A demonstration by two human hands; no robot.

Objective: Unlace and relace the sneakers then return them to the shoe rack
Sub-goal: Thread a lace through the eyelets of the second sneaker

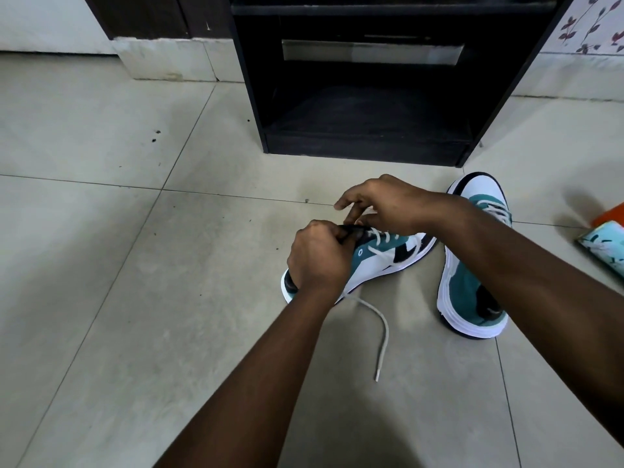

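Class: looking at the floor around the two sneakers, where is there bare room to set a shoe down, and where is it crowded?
Bare tile lies left of the near sneaker up to the wall step, and toward the camera around the loose lace. The shoe rack has an empty bottom shelf. It is crowded between the hands and the second sneaker.

Tiled floor (135, 231); perhaps a pouch (604, 244).

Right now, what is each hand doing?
Left hand: grips the collar of the sneaker.
Right hand: fingers curled at the sneaker's lace; whether it pinches it cannot be told.
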